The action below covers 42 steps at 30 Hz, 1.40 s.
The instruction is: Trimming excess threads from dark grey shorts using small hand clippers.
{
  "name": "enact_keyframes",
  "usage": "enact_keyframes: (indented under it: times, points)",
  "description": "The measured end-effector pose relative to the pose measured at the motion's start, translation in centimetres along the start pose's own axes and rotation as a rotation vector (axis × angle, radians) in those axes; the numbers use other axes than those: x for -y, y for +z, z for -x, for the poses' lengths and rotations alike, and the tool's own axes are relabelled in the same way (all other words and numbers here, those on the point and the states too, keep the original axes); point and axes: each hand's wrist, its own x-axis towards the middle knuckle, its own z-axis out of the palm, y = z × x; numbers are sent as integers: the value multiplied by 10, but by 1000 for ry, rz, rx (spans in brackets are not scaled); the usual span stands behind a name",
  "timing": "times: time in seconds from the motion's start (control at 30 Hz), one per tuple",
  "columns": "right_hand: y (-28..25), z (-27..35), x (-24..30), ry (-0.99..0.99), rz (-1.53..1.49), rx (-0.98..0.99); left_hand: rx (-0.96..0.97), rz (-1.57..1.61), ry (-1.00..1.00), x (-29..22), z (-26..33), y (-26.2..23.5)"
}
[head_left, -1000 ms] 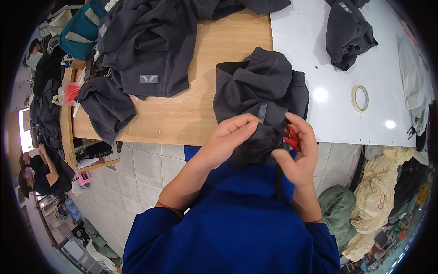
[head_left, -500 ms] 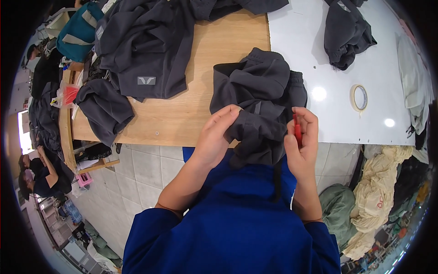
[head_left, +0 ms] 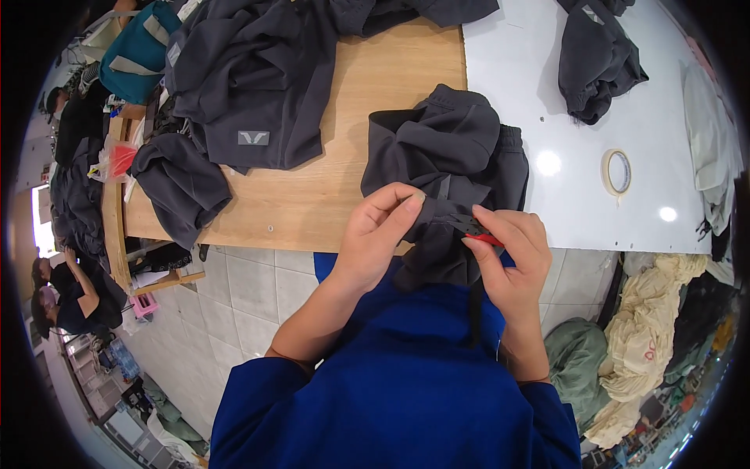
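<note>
A dark grey garment (head_left: 441, 144) with an elastic-looking gathered band lies bunched at the table's front edge, part of it hanging over toward me. My left hand (head_left: 375, 234) pinches a fold of it between thumb and fingertips. In my right hand (head_left: 514, 254) is a pair of thread snips (head_left: 482, 234) with red handles and dark blades, gripped between thumb and fingers. The blades point left and lie against the fold beside my left fingertips. Whether they touch a thread is too small to tell.
More dark grey garments (head_left: 250, 86) are heaped at the back left, and another bundle (head_left: 598, 66) lies on the white tabletop. A tape roll (head_left: 616, 172) sits at right. Cream cloth (head_left: 644, 336) and a green bundle (head_left: 578, 363) are on the right. A seated person (head_left: 82, 293) is at far left.
My right hand has moved left and turned, bringing the snips from beside the garment to the pinched fold. My left hand has shifted slightly right with the fold.
</note>
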Motion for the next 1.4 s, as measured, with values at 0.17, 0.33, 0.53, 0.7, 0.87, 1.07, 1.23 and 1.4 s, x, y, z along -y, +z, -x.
enact_keyframes:
  times: [0.17, 0.33, 0.53, 0.7, 0.87, 1.07, 1.23, 1.4]
  points:
    - [-1, 0, 2, -25, 29, -11, -2, -52, 25, -1, 1, 1]
    - [0, 0, 3, -16, 13, -12, 25, -71, 20, -2, 1, 2]
    - [-1, 2, 2, -10, 16, -19, 31, -99, 31, -3, 1, 1]
    - [-3, 4, 2, -6, -10, -16, -7, -62, 10, -4, 1, 1]
    - [-4, 4, 3, -34, 28, -9, -37, -21, -11, -4, 0, 1]
    - [-1, 4, 4, -62, 52, -20, -7, -46, -15, -2, 1, 0]
    - [0, 4, 5, -52, 42, -25, -15, -65, 6, -2, 1, -1]
    - [7, 7, 3, 274, -462, 5, -15, -72, -6, -5, 0, 2]
